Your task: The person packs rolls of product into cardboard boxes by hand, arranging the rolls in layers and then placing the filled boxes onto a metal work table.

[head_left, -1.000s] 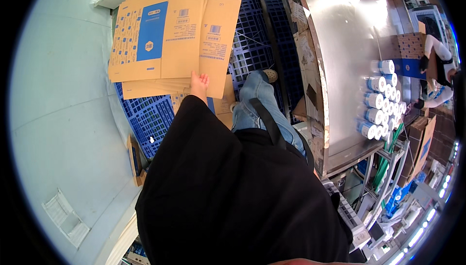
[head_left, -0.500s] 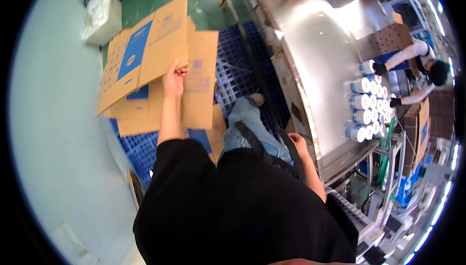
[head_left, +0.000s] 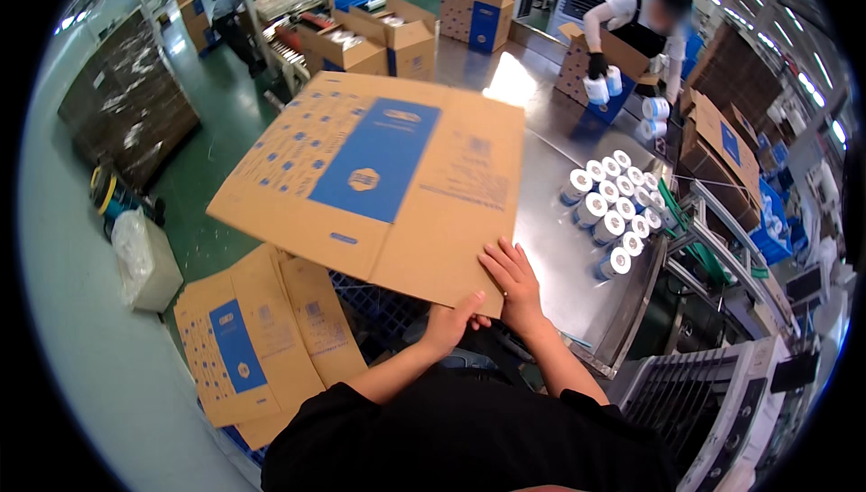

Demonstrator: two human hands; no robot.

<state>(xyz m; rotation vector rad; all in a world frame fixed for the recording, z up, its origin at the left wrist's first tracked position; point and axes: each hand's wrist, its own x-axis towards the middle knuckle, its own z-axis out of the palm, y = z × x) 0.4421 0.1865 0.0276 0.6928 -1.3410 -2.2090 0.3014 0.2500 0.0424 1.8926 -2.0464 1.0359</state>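
Observation:
A flattened cardboard box (head_left: pixel 451 212), brown with a blue printed panel, is raised in front of me and reaches over the metal table's near left side. My left hand (head_left: pixel 451 325) grips its near edge, thumb on top and fingers curled underneath. Close beside it, my right hand (head_left: pixel 516 289) holds the near right corner, its fingers laid over the upper face; its thumb is hidden. Lower left, more flattened boxes (head_left: pixel 289 339) lie stacked on a blue plastic pallet (head_left: pixel 361 298).
White-topped cylinders (head_left: pixel 613 212) stand grouped on the metal table (head_left: pixel 550 266). Across it, a co-worker (head_left: pixel 631 23) holds similar cylinders by an open carton (head_left: pixel 600 68). Open cartons (head_left: pixel 370 45) stand farther back. A white bin (head_left: pixel 149 257) is by the left wall.
The box in my left hand has come off the stack, up and to the right. My right hand has risen from my side onto it. My view has turned up toward the room.

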